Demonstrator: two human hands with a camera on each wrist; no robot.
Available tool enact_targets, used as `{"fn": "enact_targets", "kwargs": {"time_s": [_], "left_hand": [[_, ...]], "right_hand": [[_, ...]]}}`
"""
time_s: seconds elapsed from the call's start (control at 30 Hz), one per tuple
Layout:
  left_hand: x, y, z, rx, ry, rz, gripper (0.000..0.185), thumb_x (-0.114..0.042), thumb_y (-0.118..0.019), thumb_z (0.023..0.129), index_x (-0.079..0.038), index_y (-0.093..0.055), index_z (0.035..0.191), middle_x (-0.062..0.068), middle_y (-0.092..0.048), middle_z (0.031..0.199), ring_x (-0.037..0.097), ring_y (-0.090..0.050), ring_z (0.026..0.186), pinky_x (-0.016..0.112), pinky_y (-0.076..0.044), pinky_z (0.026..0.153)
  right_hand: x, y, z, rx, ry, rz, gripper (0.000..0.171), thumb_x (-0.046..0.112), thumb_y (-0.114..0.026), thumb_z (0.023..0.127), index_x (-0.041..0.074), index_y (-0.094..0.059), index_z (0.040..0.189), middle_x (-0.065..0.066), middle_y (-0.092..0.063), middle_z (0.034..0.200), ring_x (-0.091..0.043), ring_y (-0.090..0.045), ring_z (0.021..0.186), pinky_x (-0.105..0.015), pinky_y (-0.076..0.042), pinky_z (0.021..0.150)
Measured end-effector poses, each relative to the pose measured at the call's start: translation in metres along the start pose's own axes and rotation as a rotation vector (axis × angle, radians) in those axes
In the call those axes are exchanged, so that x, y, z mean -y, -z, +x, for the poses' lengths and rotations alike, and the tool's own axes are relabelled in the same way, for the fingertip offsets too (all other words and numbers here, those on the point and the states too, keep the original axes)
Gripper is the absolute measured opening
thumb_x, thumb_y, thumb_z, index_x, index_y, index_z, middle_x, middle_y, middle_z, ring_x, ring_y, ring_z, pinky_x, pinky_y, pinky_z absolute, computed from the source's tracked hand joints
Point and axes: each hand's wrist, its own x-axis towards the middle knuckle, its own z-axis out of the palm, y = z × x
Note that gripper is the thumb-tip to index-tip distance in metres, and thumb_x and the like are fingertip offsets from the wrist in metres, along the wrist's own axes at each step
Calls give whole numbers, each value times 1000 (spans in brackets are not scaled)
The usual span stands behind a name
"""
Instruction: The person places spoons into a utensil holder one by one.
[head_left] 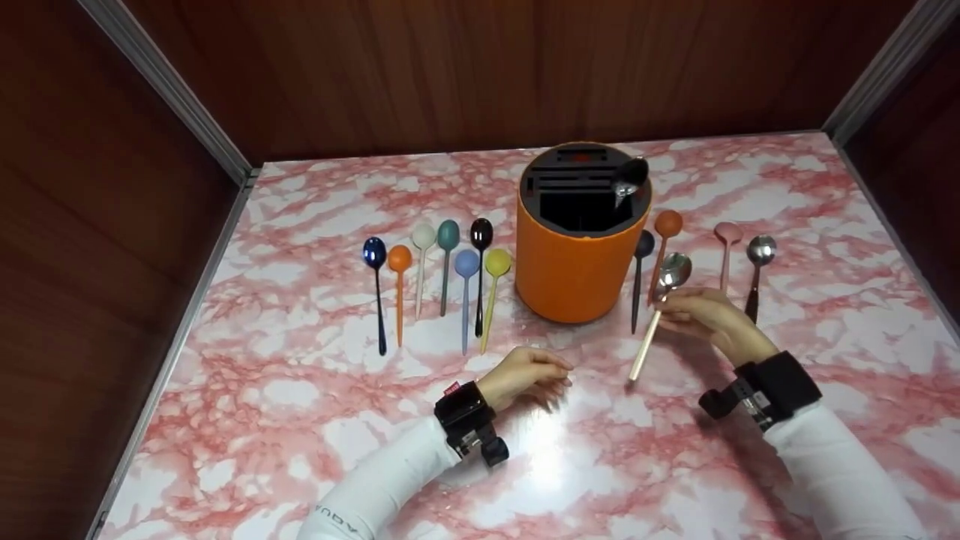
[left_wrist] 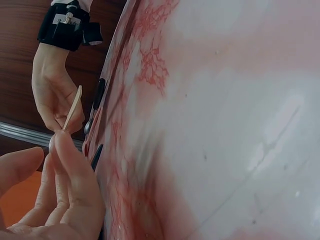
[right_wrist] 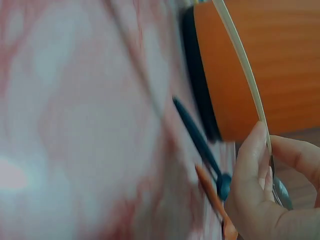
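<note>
My right hand (head_left: 694, 309) pinches a spoon (head_left: 654, 319) with a cream handle and a shiny metal bowl, held tilted just above the table, right of the orange round holder (head_left: 576, 255). In the right wrist view the fingers (right_wrist: 255, 165) grip the cream handle (right_wrist: 240, 60) in front of the orange holder (right_wrist: 270, 65). My left hand (head_left: 534, 373) rests on the marble table (head_left: 300, 420) with loosely curled fingers and holds nothing. A black spoon (head_left: 627, 180) stands in the holder's slotted top.
Several coloured spoons (head_left: 442, 277) lie in a row left of the holder. More lie to its right: a dark one (head_left: 639, 277), an orange one (head_left: 664, 232), a pink one (head_left: 726, 247), a metal one (head_left: 757, 270). Dark wooden walls (head_left: 480, 67) enclose the table.
</note>
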Motion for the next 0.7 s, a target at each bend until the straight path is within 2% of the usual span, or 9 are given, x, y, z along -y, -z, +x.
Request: {"fn": "enact_targets", "kwargs": {"time_s": [0.17,0.43,0.7], "left_hand": [[0,-2,0,6,4,-20,25,0,-55,87,10,-61,109,1,-65,71,7,-61,56,24,-58,57],[0,-7,2,22,-5,-20,26,0,-54,87,12,-59,110,21,-69,91,7,-62,60,32,-60,70],[-3,-18,5,26,11,-79,26,2,-54,87,12,-59,110,25,-67,97,10,-63,62,32,-60,72]], "right_hand": [[-9,-12,-6,38,54,0,19,2,-56,89,12,-71,83,3,-68,76,-6,-64,75,-21,-57,81],[-16,-27,-13,49,55,42,19,4,-55,91,12,-68,80,3,-63,69,-7,-63,74,-24,-56,84],[-25,-34,-15,99,89,50,20,4,-52,92,10,-69,87,1,-68,82,-8,-65,81,-24,-55,86]]}}
